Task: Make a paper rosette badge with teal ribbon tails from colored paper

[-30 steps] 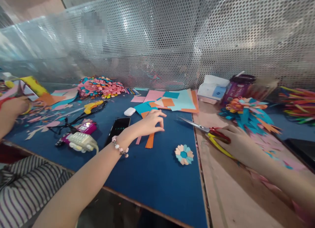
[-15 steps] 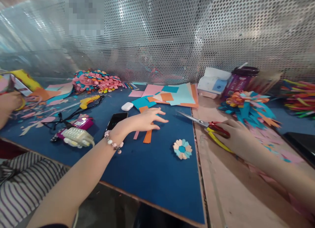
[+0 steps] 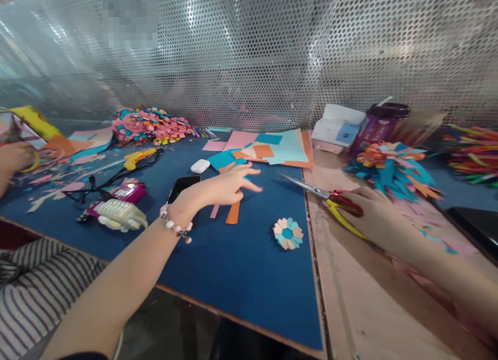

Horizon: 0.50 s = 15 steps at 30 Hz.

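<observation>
L hand (image 3: 229, 186) nr ctr of frame, fingers spread apart, nothing gripped; orange strip (image 3: 233, 213) & pink strip (image 3: 215, 211) poke out just below it, can't tell if touching. R hand (image 3: 375, 215), right of ctr, has fingers curled round scissors (image 3: 324, 193), red/yel. handles in grip, blades pointing up-left twd ctr. Paper flower (image 3: 288, 241) lies betw. hands, lower ctr-right, on blue tabletop (image 3: 249, 277). Paper sheets (image 3: 293, 146) upper ctr; phone (image 3: 182, 186) partly behind L forearm.
</observation>
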{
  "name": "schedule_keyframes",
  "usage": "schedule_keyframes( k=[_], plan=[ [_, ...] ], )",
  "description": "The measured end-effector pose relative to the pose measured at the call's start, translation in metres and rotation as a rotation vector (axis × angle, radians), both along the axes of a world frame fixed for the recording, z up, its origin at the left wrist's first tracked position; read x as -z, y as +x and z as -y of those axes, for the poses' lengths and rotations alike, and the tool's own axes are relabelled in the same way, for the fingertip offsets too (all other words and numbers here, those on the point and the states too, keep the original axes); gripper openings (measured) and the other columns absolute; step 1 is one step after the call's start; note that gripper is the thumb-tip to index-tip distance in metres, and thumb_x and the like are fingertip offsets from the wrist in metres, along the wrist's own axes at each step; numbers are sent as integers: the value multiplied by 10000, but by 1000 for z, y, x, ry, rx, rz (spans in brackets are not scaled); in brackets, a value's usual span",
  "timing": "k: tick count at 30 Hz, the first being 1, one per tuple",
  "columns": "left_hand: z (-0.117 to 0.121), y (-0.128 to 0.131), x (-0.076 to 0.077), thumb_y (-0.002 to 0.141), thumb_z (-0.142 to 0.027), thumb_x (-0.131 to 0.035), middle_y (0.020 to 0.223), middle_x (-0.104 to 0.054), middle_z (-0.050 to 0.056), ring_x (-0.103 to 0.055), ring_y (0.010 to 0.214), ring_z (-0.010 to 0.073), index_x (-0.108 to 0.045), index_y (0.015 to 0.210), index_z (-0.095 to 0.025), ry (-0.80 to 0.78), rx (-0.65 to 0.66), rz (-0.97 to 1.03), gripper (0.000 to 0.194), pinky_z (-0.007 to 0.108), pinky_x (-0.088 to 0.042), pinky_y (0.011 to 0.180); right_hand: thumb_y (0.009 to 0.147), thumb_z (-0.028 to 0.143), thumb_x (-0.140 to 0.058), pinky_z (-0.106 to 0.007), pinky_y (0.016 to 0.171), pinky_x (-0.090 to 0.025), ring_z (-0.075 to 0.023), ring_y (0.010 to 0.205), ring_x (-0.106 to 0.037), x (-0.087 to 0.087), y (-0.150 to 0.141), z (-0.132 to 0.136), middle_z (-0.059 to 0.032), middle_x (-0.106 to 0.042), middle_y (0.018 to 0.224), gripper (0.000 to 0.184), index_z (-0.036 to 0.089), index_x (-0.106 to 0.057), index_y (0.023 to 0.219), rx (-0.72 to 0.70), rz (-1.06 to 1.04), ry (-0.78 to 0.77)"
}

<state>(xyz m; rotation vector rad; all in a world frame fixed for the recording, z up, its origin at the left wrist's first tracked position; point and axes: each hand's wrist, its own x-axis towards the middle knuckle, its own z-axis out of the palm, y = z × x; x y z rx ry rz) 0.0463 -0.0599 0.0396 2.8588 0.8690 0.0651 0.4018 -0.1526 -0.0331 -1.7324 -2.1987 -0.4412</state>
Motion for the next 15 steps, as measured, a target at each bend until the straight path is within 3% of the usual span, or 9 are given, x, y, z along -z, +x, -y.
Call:
schedule_keyframes(
  k=[3,6,8,10,12,13,15],
  plan=[
    [3,-1,-6,750,-62,-397,1480,-291,-27,-197,1373,232,-558,1185,-311,14,-32,29,527,472,-180,1103,866,493,-417,-379,798,-461,-266,886,-555,1,-1,0,-121,-601,970,448,148,-669,1001,-4,-12,18],
    [4,0,-6,744,-57,-389,1312,-482,19,-300,1324,214,-663,920,-244,54,-49,22,375,411,-256,1080,871,479,-416,-372,785,-466,-263,877,-555,1,-1,0,-119,-596,974,443,144,-663,1020,-6,-10,9],
    [3,1,-3,751,-52,-380,1286,-503,10,-308,1322,216,-681,810,-240,67,-42,-13,360,418,-231,1094,872,471,-418,-373,790,-464,-265,878,-552,0,-1,0,-120,-593,975,441,138,-661,1028,-4,-7,8],
    [2,2,2,760,-47,-376,1398,-408,-21,-234,1365,239,-663,992,-290,67,-49,-46,442,483,-166,1110,875,465,-417,-379,804,-459,-267,884,-548,0,-2,1,-124,-588,977,443,129,-659,1033,-1,-7,12],
    [3,3,4,765,-45,-382,1495,-262,-22,-168,1389,260,-491,1260,-343,75,-71,-49,587,538,-136,1103,874,475,-420,-381,805,-458,-267,883,-544,-1,-2,1,-124,-580,972,451,130,-662,1037,5,-12,3],
    [4,4,4,763,-39,-382,1503,-241,-5,-172,1387,256,-414,1318,-342,91,-79,-32,633,536,-139,1104,873,480,-423,-380,799,-460,-264,881,-542,-1,-3,1,-121,-576,967,452,135,-664,1037,10,-17,-6],
    [5,6,4,751,-19,-377,1435,-347,33,-253,1349,228,-431,1287,-301,132,-75,4,607,488,-172,1109,870,485,-431,-375,784,-463,-260,873,-539,-1,-3,2,-114,-571,951,448,145,-669,1037,20,-28,-22]
  ],
)
